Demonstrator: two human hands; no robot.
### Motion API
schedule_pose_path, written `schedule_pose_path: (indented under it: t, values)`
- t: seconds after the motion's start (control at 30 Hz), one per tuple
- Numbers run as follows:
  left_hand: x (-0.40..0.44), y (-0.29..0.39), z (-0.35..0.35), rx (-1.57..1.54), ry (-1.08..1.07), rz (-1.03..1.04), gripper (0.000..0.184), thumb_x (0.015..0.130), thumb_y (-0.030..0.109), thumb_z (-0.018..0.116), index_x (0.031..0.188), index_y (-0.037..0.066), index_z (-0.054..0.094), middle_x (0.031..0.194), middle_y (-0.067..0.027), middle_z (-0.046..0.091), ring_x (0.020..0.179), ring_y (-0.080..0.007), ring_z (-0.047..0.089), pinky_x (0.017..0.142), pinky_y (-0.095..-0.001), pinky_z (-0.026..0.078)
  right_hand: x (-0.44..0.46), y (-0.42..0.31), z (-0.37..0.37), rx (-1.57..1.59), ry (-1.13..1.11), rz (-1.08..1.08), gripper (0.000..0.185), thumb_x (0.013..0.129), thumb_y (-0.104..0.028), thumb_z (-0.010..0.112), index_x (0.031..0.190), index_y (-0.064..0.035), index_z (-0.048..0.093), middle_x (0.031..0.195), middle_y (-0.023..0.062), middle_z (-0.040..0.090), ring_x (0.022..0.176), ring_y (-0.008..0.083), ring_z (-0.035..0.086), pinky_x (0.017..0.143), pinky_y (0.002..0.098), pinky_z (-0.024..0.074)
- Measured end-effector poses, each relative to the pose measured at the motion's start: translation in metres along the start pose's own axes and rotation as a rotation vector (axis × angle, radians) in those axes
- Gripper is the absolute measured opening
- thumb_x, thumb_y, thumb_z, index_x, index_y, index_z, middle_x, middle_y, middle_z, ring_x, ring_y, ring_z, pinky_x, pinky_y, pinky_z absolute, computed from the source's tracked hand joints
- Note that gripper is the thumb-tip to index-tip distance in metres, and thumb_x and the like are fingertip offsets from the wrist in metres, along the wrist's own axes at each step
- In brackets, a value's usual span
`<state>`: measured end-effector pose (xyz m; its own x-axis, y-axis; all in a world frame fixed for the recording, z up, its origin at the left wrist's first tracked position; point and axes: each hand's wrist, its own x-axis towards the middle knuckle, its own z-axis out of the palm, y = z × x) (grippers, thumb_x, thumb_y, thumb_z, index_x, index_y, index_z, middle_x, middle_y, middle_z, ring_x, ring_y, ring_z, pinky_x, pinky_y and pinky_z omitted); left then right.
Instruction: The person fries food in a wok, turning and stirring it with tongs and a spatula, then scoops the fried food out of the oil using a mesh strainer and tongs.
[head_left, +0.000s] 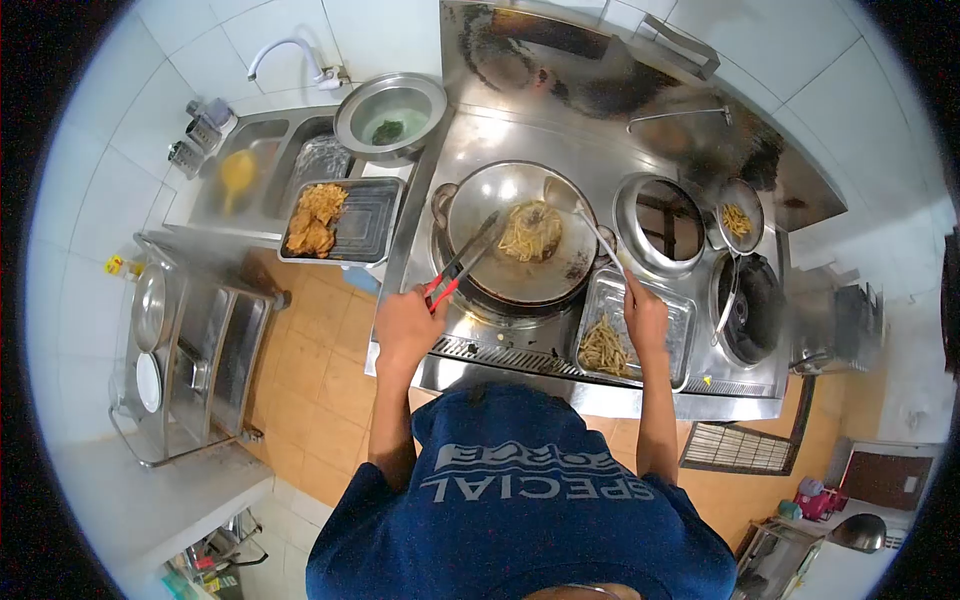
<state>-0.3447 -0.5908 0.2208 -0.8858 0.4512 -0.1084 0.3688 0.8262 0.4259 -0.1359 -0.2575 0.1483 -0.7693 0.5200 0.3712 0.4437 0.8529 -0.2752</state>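
Observation:
My left hand [407, 325] is closed round the red handles of metal tongs [468, 262], whose tips reach over the left part of a large wok [480, 205]. Pale strips of food [530, 232] lie in the middle of the wok. In my right hand [645, 315] is the long handle of a ladle [563, 196], its bowl at the wok's upper right. A metal tray [672, 305] with fried strips [603, 348] sits beneath my right forearm.
A tray [365, 222] of fried pieces and a basin [350, 125] with greens stand at the left by the sink [262, 140]. Right of the wok are a round pot [622, 215], a strainer [757, 215] holding strips and a dark wok [768, 325].

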Motion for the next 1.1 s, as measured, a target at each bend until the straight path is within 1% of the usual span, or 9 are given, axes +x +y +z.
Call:
schedule_pose_path:
  t: [0.2, 0.33, 0.4, 0.43, 0.57, 0.63, 0.8, 0.9, 1.1]
  values:
    - [0.002, -0.006, 0.008, -0.072, 0.003, -0.005, 0.045, 0.085, 0.044, 0.067, 0.088, -0.001, 0.068, 0.071, -0.0222, 0.067, 0.073, -0.0414, 0.068, 0.067, -0.0499, 0.053, -0.004, -0.006, 0.017, -0.043, -0.332, 0.164, 0.027, 0.092, -0.014, 0.062, 0.117, -0.0061, 0.068, 0.088, 0.0216, 0.070, 0.073, 0.0373, 0.068, 0.065, 0.0439, 0.0532]
    - [0.006, -0.005, 0.010, -0.091, -0.018, -0.037, 0.048, 0.086, 0.046, 0.066, 0.087, -0.001, 0.068, 0.073, -0.0240, 0.066, 0.074, -0.0421, 0.067, 0.067, -0.0506, 0.052, -0.016, -0.001, 0.037, 0.453, -0.326, 0.110, 0.029, 0.095, -0.019, 0.055, 0.116, -0.0055, 0.069, 0.100, 0.0244, 0.069, 0.090, 0.0416, 0.069, 0.080, 0.0423, 0.0542]
    - [0.008, -0.004, 0.010, -0.087, -0.034, -0.048, 0.048, 0.087, 0.047, 0.065, 0.087, -0.001, 0.067, 0.075, -0.0255, 0.066, 0.075, -0.0425, 0.066, 0.067, -0.0511, 0.051, -0.018, 0.001, 0.039, 0.567, -0.428, 0.109, 0.030, 0.096, -0.021, 0.056, 0.118, -0.0058, 0.068, 0.100, 0.0231, 0.071, 0.090, 0.0359, 0.071, 0.079, 0.0386, 0.0546]
    - [0.010, -0.005, 0.012, -0.068, -0.008, -0.033, 0.050, 0.086, 0.048, 0.065, 0.087, -0.001, 0.068, 0.073, -0.0242, 0.066, 0.074, -0.0423, 0.067, 0.068, -0.0511, 0.051, -0.009, -0.014, 0.018, 0.509, -0.625, 0.339, 0.030, 0.096, -0.021, 0.058, 0.119, -0.0060, 0.068, 0.100, 0.0225, 0.071, 0.087, 0.0301, 0.072, 0.077, 0.0366, 0.0542]
    - [0.011, -0.002, 0.006, -0.101, 0.019, -0.034, 0.052, 0.086, 0.051, 0.064, 0.088, -0.001, 0.068, 0.072, -0.0235, 0.067, 0.074, -0.0425, 0.067, 0.068, -0.0513, 0.052, -0.022, -0.009, 0.018, 0.569, -0.487, 0.305, 0.029, 0.096, -0.020, 0.059, 0.119, -0.0062, 0.068, 0.090, 0.0213, 0.072, 0.072, 0.0250, 0.071, 0.068, 0.0374, 0.0529]
    - [0.014, -0.004, 0.006, -0.100, 0.037, -0.017, 0.051, 0.086, 0.049, 0.066, 0.086, -0.002, 0.068, 0.070, -0.0245, 0.066, 0.071, -0.0427, 0.067, 0.065, -0.0510, 0.051, -0.025, -0.013, 0.012, 0.579, -0.196, 0.199, 0.029, 0.094, -0.019, 0.060, 0.119, -0.0080, 0.068, 0.081, 0.0206, 0.070, 0.060, 0.0284, 0.066, 0.061, 0.0406, 0.0503]
    - [0.017, 0.000, 0.006, -0.076, 0.059, 0.028, 0.048, 0.086, 0.046, 0.067, 0.083, -0.001, 0.067, 0.068, -0.0252, 0.064, 0.067, -0.0428, 0.065, 0.061, -0.0512, 0.050, -0.015, -0.033, -0.036, 0.275, -0.193, 0.208, 0.031, 0.090, -0.009, 0.063, 0.121, -0.0110, 0.067, 0.081, 0.0194, 0.068, 0.065, 0.0367, 0.065, 0.058, 0.0425, 0.0509]
    - [0.016, 0.004, 0.004, -0.086, 0.006, 0.027, 0.052, 0.086, 0.050, 0.065, 0.089, -0.002, 0.068, 0.075, -0.0238, 0.067, 0.075, -0.0434, 0.066, 0.069, -0.0514, 0.052, -0.017, -0.011, -0.023, 0.089, 0.101, -0.062, 0.039, 0.088, -0.006, 0.064, 0.127, -0.0150, 0.065, 0.068, 0.0156, 0.062, 0.058, 0.0314, 0.062, 0.054, 0.0426, 0.0487]
    - [0.011, 0.011, 0.001, -0.054, -0.034, 0.011, 0.050, 0.085, 0.049, 0.066, 0.089, -0.001, 0.068, 0.075, -0.0226, 0.068, 0.075, -0.0414, 0.067, 0.069, -0.0501, 0.052, -0.014, 0.011, 0.000, -0.163, -0.031, -0.061, 0.043, 0.090, -0.008, 0.061, 0.131, -0.0208, 0.062, 0.068, 0.0141, 0.061, 0.060, 0.0316, 0.064, 0.054, 0.0437, 0.0498]
